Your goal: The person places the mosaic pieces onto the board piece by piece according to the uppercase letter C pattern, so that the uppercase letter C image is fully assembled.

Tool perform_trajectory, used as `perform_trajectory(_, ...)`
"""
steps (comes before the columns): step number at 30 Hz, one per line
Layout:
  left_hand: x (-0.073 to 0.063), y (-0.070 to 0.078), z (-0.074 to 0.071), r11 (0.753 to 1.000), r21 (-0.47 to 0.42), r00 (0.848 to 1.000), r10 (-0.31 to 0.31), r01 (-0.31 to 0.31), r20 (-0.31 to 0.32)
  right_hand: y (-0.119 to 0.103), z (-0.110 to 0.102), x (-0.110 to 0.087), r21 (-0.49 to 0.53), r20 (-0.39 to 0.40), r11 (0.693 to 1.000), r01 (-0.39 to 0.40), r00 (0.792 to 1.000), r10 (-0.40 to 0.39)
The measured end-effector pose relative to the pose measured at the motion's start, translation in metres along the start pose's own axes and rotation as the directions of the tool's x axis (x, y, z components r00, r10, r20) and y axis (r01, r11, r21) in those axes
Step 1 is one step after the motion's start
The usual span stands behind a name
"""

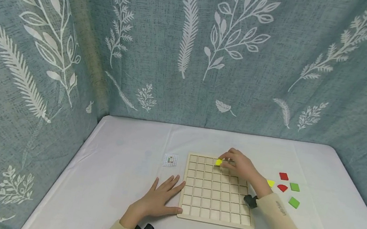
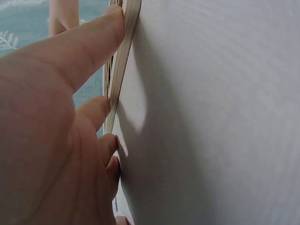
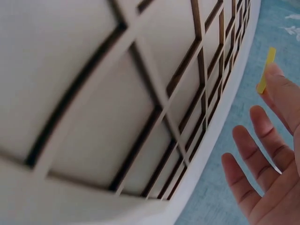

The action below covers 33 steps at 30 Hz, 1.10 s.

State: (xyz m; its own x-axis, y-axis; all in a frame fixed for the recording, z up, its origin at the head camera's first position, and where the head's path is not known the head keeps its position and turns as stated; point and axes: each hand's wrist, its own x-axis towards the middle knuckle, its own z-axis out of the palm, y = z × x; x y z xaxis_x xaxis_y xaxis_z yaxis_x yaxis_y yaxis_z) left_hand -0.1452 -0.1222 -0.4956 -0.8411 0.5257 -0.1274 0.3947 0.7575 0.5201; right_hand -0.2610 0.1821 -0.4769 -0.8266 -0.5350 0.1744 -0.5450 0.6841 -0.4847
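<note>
A square wooden grid board (image 1: 212, 221) lies on the white table. My right hand (image 1: 238, 164) is over its far edge, pinching a thin yellow tile (image 1: 218, 162) between thumb and index finger. In the right wrist view the yellow tile (image 3: 266, 70) shows edge-on, above the board's surface, while the other fingers stay loose. My left hand (image 1: 157, 200) lies beside the board's left side with fingers spread, the thumb and fingertips touching the rim. Up close in the left wrist view, the left thumb (image 2: 93, 42) rests against the board's wooden edge (image 2: 123, 61).
Right of the board lie a yellow tile (image 1: 270, 183), red tiles (image 1: 283, 176) and green tiles (image 1: 294, 187). A small printed grid card (image 1: 170, 160) lies to the board's left. Patterned blue curtains (image 1: 192, 53) hang behind and along both sides of the table.
</note>
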Motion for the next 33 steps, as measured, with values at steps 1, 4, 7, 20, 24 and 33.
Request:
perform_trajectory(1, 0.000, 0.000, 0.000, 1.000, -0.001, 1.000, -0.001, 0.001, -0.001, -0.001, 0.001, 0.001, 0.002, 0.003, 1.000, -0.001, 1.000, 0.001)
perform_trajectory(4, 0.001, -0.001, 0.001, 1.000, 0.001, 1.000, 0.000, 0.000, 0.002, -0.005, 0.004, 0.004, 0.000, 0.014, 1.000, -0.003, 1.000, 0.003)
perform_trajectory(7, 0.001, -0.002, 0.001, 1.000, 0.006, 1.000, -0.003, 0.003, 0.005, -0.008, 0.008, 0.008, -0.008, 0.028, 1.000, -0.003, 1.000, 0.003)
perform_trajectory(20, 0.000, 0.001, 0.000, 1.000, 0.020, 1.000, -0.016, 0.016, 0.007, -0.012, 0.021, 0.016, -0.006, 0.086, 1.000, 0.018, 0.996, -0.017)
perform_trajectory(24, 0.000, 0.001, 0.000, 1.000, 0.017, 1.000, -0.015, 0.015, 0.006, -0.012, 0.024, 0.018, -0.044, 0.084, 0.998, 0.036, 0.996, -0.032)
perform_trajectory(33, 0.000, 0.000, -0.001, 1.000, 0.021, 1.000, -0.011, 0.011, 0.006, -0.014, 0.026, 0.020, -0.056, 0.089, 0.998, 0.022, 0.996, -0.017)
